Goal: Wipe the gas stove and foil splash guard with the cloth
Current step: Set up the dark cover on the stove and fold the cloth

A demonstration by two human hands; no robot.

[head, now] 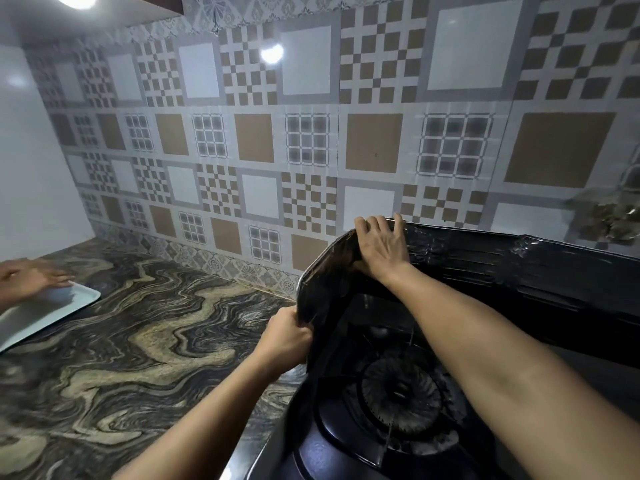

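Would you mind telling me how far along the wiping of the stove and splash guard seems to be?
Nothing shows as wiped yet, and no cloth is visible. In hand: the left hand grips the front edge of the dark splash guard, while the right hand holds its top corner, apparently positioning it. Left to do: the guard and the gas stove around the burner. Someone else's hand rests by a tray.
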